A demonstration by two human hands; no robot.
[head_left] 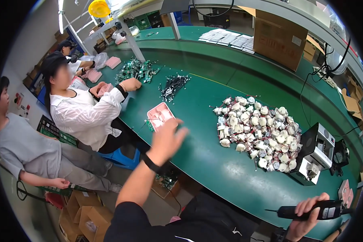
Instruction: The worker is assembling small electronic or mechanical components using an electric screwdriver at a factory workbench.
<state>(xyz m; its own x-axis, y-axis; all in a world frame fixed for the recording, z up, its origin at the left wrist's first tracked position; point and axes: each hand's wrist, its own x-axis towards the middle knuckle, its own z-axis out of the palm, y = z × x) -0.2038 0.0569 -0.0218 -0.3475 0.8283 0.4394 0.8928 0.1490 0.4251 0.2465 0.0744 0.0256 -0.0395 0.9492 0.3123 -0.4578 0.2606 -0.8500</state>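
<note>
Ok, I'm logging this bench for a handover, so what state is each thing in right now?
Left hand: open, raised over the pink plastic tray.
Pink plastic tray: flat on the green table.
Right hand: gripping the black handheld tool.
White round parts: heaped.
Brown cardboard box: closed.

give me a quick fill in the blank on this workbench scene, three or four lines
1. The right hand holds a black ____ tool.
2. The left hand is raised, fingers spread, over the pink ____.
3. The heap of white parts lies on a ____ table.
4. The grey machine stands to the ____ of that heap.

Missing words: handheld; tray; green; right
</note>
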